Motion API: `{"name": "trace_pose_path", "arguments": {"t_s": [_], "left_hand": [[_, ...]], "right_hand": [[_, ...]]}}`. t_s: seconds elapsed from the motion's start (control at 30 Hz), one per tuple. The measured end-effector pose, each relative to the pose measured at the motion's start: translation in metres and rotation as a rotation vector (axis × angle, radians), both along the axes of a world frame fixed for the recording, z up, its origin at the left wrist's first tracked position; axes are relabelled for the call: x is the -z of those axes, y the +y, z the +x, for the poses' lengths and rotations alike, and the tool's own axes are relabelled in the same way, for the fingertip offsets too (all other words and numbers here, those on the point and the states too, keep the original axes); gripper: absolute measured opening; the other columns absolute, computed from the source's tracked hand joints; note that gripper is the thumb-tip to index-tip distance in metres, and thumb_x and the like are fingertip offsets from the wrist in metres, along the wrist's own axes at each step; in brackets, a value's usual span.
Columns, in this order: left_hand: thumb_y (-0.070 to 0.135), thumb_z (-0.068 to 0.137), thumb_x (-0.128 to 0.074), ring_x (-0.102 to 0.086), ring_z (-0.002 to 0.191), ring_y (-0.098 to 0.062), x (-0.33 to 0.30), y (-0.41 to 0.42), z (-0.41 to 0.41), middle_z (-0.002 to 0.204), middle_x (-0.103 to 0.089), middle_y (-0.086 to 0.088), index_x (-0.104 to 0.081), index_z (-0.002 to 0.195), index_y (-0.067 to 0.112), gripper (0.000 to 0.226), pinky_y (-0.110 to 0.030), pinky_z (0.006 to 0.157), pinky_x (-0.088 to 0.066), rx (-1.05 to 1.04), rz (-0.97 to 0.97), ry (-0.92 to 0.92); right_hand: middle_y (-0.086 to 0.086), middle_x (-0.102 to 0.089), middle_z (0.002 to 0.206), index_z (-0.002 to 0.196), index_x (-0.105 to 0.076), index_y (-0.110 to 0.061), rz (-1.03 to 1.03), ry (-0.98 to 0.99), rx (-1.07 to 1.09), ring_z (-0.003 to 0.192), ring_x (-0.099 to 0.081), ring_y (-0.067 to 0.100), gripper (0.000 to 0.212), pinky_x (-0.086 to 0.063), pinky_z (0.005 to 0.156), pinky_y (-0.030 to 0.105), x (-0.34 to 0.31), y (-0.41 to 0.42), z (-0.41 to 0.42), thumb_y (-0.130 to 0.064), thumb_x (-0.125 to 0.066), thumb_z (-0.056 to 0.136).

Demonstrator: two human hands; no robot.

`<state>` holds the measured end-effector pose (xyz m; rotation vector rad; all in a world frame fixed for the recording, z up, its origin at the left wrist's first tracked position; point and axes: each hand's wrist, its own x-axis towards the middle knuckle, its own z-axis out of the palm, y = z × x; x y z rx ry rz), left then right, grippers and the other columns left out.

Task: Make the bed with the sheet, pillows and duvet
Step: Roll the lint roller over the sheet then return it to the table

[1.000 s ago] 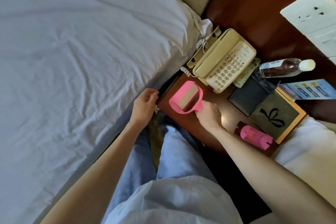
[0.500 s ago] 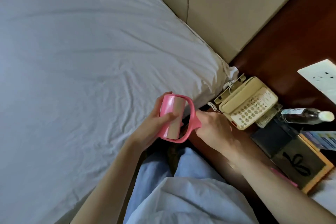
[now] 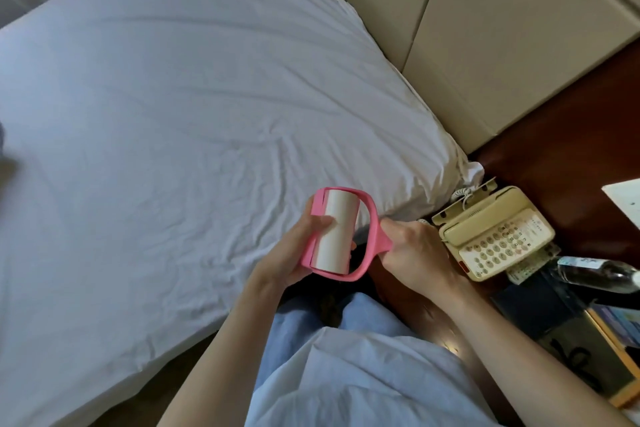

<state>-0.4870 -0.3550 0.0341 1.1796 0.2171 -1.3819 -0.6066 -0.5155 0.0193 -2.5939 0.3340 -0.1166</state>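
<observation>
A white sheet (image 3: 180, 107) covers the mattress, stretched over it with light creases. No pillow or duvet is in sight. Over the bed's near right edge I hold a pink lint roller (image 3: 337, 234) with a white paper roll. My right hand (image 3: 419, 253) grips its pink handle. My left hand (image 3: 298, 253) wraps around the roll end, thumb on the paper.
A padded beige headboard (image 3: 485, 28) runs behind the bed. To the right a dark wooden nightstand (image 3: 571, 166) carries a cream telephone (image 3: 495, 236), a plastic bottle (image 3: 595, 274), a dark tray and a framed card (image 3: 595, 367). My legs stand between bed and nightstand.
My right hand lifted the lint roller off the nightstand and brought it over the bed's edge. My left hand came up and took hold of the roll. My view swung up towards the headboard.
</observation>
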Motion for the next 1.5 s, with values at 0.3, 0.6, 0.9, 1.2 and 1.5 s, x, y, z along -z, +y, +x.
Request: {"name": "trace_pose_path", "arguments": {"t_s": [0.3, 0.6, 0.9, 1.2, 1.5], "left_hand": [[0.037, 0.071, -0.077, -0.067, 0.086, -0.026, 0.042, 0.007, 0.023, 0.11, -0.06, -0.013, -0.051, 0.13, 0.019, 0.067, -0.034, 0.062, -0.057, -0.301, 0.086, -0.052], [0.038, 0.089, -0.064, -0.065, 0.093, -0.024, 0.13, -0.036, -0.019, 0.117, -0.061, -0.013, -0.044, 0.132, 0.016, 0.052, -0.041, 0.078, -0.056, 0.019, 0.378, -0.188], [0.067, 0.063, -0.071, -0.046, 0.123, -0.032, 0.231, -0.091, -0.105, 0.136, -0.047, -0.007, -0.023, 0.143, 0.023, 0.103, -0.049, 0.104, -0.036, 0.564, 0.703, -0.484], [0.051, 0.067, -0.077, -0.042, 0.115, -0.032, 0.259, -0.132, -0.142, 0.129, -0.042, -0.01, -0.03, 0.143, 0.022, 0.094, -0.045, 0.093, -0.035, 0.87, 0.684, -1.136], [0.048, 0.083, -0.066, -0.047, 0.121, -0.021, 0.253, -0.123, -0.145, 0.132, -0.049, -0.002, -0.038, 0.142, 0.019, 0.071, -0.045, 0.103, -0.035, 0.562, 0.574, -0.89]], "right_hand": [[0.004, -0.038, 0.045, 0.058, -0.048, -0.005, 0.086, 0.01, 0.241, 0.046, -0.028, 0.024, 0.015, -0.023, 0.047, 0.027, -0.002, -0.034, -0.017, 0.002, -0.058, 0.066], [0.002, -0.051, 0.073, 0.091, -0.047, -0.013, 0.458, 0.431, 0.59, 0.072, -0.053, 0.027, 0.014, -0.046, 0.065, 0.041, 0.049, -0.063, -0.068, -0.01, -0.06, 0.084], [-0.005, -0.048, 0.08, 0.102, -0.047, -0.012, 0.442, 0.478, 0.718, 0.075, -0.045, 0.019, 0.017, -0.037, 0.065, 0.035, 0.102, -0.106, -0.103, -0.015, -0.058, 0.09], [0.003, -0.051, 0.074, 0.081, -0.046, -0.024, 0.614, 0.389, 0.814, 0.063, -0.05, 0.023, 0.015, -0.037, 0.056, 0.028, 0.134, -0.119, -0.133, -0.016, -0.057, 0.087], [0.019, -0.052, 0.078, 0.081, -0.047, -0.008, 0.571, 0.381, 0.85, 0.073, -0.052, 0.04, 0.014, -0.045, 0.06, 0.041, 0.12, -0.127, -0.149, -0.014, -0.058, 0.087]]}}
